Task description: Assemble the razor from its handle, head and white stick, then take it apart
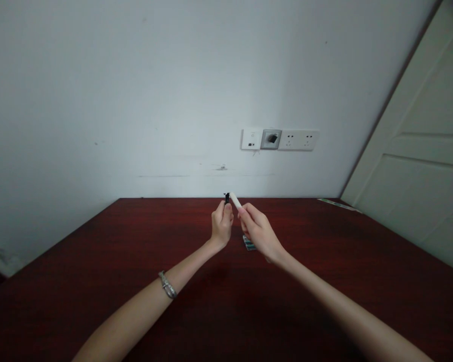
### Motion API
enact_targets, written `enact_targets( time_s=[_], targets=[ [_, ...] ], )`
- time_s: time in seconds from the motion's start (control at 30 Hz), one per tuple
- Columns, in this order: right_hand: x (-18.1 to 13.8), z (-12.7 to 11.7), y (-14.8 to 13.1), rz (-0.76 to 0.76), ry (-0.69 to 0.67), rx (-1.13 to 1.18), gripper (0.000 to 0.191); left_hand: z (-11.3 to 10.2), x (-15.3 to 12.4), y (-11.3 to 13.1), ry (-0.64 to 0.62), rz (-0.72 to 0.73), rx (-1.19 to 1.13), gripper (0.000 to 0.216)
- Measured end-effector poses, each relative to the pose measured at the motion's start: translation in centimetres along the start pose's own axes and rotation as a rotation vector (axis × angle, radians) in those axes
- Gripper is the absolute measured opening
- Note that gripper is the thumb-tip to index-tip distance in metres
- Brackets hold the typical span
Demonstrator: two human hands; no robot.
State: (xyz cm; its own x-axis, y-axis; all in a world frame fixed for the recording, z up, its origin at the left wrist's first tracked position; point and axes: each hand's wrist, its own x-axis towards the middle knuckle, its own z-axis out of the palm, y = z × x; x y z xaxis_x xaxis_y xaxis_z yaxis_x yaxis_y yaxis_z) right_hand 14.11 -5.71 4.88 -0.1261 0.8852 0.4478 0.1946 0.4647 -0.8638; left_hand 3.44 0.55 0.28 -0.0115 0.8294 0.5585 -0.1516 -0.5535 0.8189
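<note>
My left hand [222, 224] is closed around a small black object [227, 198], whose narrow dark top sticks up past the thumb. What kind of thing it is, I cannot make out. My right hand [259, 231] pinches a short white stick [234, 200] between thumb and fingers. The stick slants up to the left, its tip close beside the black object's top; whether they touch is unclear. Partly hidden behind my right hand, a small flat item with a blue-grey pattern [248, 243] lies on the table.
Both hands are over a dark red wooden table [166, 226] that meets a white wall. Wall sockets [298, 140] and a grey plate with a black plug [272, 139] sit above it. A thin flat strip [338, 204] lies at the far right edge, near a pale door [419, 151].
</note>
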Motion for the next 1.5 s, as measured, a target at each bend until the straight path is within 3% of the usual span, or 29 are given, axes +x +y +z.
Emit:
enact_targets(
  time_s=[0.27,0.6,0.7,0.77,0.9,1.0,1.27,1.5],
  targets=[
    [0.5,-0.4,-0.1,-0.078,0.061,-0.105,0.029,-0.2,0.5,0.3,0.017,0.027,0.004,0.04],
    [0.0,-0.4,0.9,-0.127,0.017,-0.305,0.025,-0.4,0.5,0.4,0.016,0.043,0.067,0.038],
    [0.2,-0.7,0.6,-0.118,0.061,-0.213,0.027,-0.2,0.6,0.6,0.014,0.026,0.035,0.038],
    [0.6,-0.6,0.1,-0.061,0.082,-0.034,0.03,0.0,0.4,0.7,-0.002,0.016,-0.003,0.038],
    [1.0,0.0,-0.6,0.14,-0.024,0.408,0.033,0.1,0.0,0.6,-0.068,0.016,-0.047,0.038],
    [0.5,0.5,-0.6,0.217,-0.07,0.559,0.033,0.0,-0.2,0.3,-0.112,0.032,-0.028,0.037],
    [-0.6,0.4,-1.5,0.232,-0.084,0.592,0.034,-0.2,0.4,0.3,-0.06,0.051,-0.031,0.038],
    [-0.2,1.0,-2.3,0.191,-0.099,0.532,0.033,-0.4,0.3,1.3,-0.051,0.13,0.121,0.039]
  ],
)
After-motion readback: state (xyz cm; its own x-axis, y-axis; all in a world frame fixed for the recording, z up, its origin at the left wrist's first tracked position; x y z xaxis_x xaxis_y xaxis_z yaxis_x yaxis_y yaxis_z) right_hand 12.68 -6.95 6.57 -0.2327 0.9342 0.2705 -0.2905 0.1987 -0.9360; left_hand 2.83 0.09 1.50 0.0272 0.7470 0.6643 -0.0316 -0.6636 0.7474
